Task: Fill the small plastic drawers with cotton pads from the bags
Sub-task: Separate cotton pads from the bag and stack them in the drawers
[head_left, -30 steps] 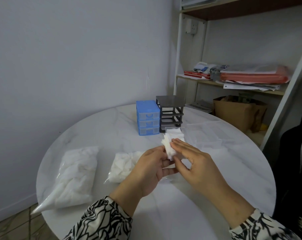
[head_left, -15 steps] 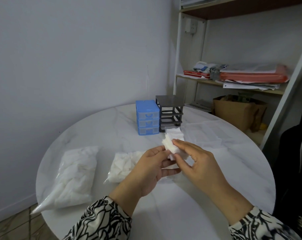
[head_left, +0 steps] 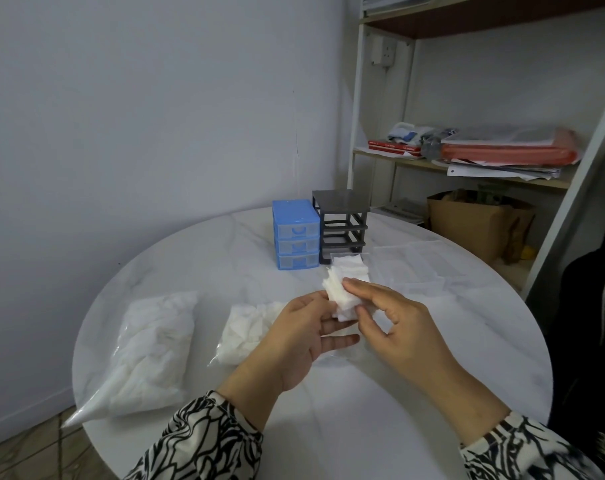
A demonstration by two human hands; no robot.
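Above the middle of the round white table [head_left: 432,358], my left hand [head_left: 294,341] and my right hand [head_left: 394,327] together hold a small stack of white cotton pads [head_left: 341,296]. Just behind it, a clear drawer [head_left: 351,263] with cotton pads inside stands on the table in front of the dark grey drawer frame [head_left: 341,220], whose slots stand open. A blue unit [head_left: 296,233] with three drawers stands left of that frame. Two clear bags of cotton pads lie on the left: a large one [head_left: 148,351] and a smaller one [head_left: 249,330].
More clear plastic drawers [head_left: 412,268] lie on the table right of the frame. A shelf unit [head_left: 467,157] with papers and a red folder stands behind the table, with a brown paper bag [head_left: 478,223] below it. The table's left edge drops to the tiled floor.
My right hand's fingers have shifted along the stack of pads, now curling over its right side. Both hands stay at the same spot.
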